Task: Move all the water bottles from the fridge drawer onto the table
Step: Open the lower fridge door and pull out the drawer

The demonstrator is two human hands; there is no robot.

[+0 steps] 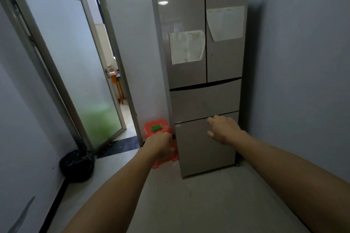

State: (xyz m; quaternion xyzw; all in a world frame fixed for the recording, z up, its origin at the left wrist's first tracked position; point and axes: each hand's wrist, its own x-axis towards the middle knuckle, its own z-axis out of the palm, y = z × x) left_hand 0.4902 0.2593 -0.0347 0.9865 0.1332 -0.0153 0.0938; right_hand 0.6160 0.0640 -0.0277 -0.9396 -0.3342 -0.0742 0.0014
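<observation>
beige fridge [204, 100]; orange stool [159, 128]; black bin bag [76, 164]

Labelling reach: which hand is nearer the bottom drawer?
Right. The right hand is at the bottom drawer, near its top edge; the left hand is beside it, over the red stool.
</observation>
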